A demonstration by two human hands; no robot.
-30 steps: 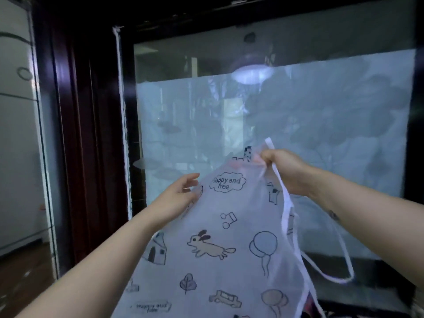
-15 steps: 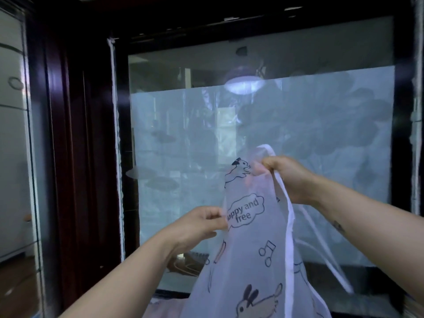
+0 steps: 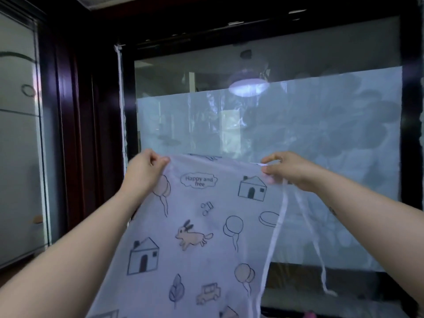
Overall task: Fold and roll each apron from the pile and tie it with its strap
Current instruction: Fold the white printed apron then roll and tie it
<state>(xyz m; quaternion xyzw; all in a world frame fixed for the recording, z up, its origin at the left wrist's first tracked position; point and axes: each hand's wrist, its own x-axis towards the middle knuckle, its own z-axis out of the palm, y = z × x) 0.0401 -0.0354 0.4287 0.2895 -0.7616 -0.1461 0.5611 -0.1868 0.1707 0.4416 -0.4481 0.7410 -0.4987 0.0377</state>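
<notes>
The apron (image 3: pixel 197 239) hangs in the air, held up by its top edge and spread flat, facing the person. It is a thin, half-sheer white cloth printed with little line drawings: houses, balloons, a running rabbit, a leaf, a car, music notes, and a cloud that reads "Happy and free". Its top edge runs nearly level from one upper corner to the other, sagging slightly. The cloth falls straight down out of view at the bottom. From the right upper corner a narrow white strap (image 3: pixel 314 244) dangles loose, hanging down beside the right edge.
</notes>
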